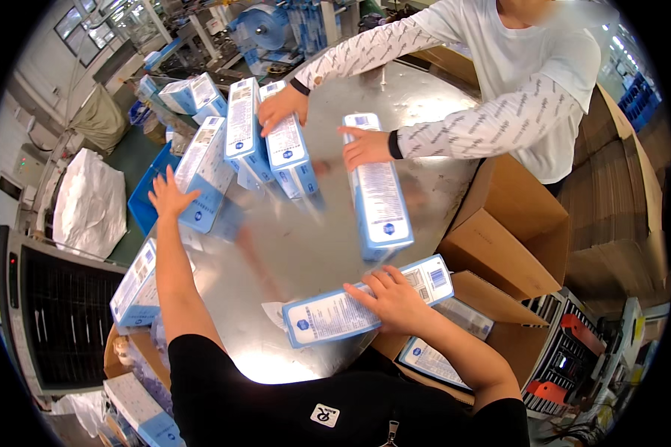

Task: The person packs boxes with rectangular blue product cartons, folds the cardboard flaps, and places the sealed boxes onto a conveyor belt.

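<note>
My right hand point(397, 304) grips a long white-and-blue carton point(328, 319) near its middle, at the near right of the metal table point(276, 257). The carton lies at a slant toward the open cardboard box on the right, and part of my grip on its far side is hidden. My left hand point(173, 197) reaches far left with its fingers spread, holding nothing. Beside its thumb stands another white-and-blue carton point(203, 177); whether they touch I cannot tell. One more carton point(136, 289) sits at the left edge, near my left forearm.
Across the table a co-worker's hands point(283, 108) point(367, 147) rest on cartons point(380, 195) point(291, 153). At the right stand open cardboard boxes point(503, 231) point(511, 328), the nearer holding cartons. A blue bin point(143, 200) is left of the table; flattened cardboard point(611, 179) is stacked far right.
</note>
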Demonstrator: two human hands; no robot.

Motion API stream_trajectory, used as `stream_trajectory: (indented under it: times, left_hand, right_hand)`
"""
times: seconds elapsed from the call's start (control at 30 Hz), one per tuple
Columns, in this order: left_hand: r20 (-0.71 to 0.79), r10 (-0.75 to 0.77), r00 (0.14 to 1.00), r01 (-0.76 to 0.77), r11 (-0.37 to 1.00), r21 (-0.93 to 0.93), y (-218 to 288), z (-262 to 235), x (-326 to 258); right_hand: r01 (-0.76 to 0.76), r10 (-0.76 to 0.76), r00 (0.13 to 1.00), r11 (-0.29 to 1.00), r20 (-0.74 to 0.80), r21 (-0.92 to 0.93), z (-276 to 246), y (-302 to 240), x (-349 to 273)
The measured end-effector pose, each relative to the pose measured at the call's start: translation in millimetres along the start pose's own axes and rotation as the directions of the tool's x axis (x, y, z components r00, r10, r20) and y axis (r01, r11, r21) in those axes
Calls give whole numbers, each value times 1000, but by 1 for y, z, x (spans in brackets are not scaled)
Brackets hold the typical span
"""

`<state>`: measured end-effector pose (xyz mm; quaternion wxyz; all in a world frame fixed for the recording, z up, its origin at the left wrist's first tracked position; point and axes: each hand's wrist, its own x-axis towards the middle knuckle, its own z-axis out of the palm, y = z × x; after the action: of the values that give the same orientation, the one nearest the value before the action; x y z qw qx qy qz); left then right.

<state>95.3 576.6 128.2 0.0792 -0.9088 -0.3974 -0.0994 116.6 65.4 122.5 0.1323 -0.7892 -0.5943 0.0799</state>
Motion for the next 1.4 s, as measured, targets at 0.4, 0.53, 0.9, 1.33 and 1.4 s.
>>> stream_trajectory:
  times: [0.4, 0.53, 0.9, 1.33, 1.4]
  left_hand:
    - [501, 467, 728, -318, 878, -357, 6, -68, -231]
    - [245, 743, 624, -636, 664, -393, 67, -65, -232]
    - [-434, 734, 523, -752, 157, -640, 138, -61, -254]
    - [-580, 815, -16, -547, -493, -677, 354, -129, -381]
    - [-187, 905, -382, -663, -409, -627, 395, -114, -419]
  right_hand:
    - [75, -77, 997, 995, -29, -59, 8, -4, -7]
    - [77, -75, 995, 997, 61, -23, 18, -28, 4]
    - [-222, 719, 641, 507, -267, 833, -65, -57, -350]
    - [566, 892, -449, 331, -54, 755, 133, -90, -468]
    - [771, 947, -321, 250, 20, 585, 68, -94, -428]
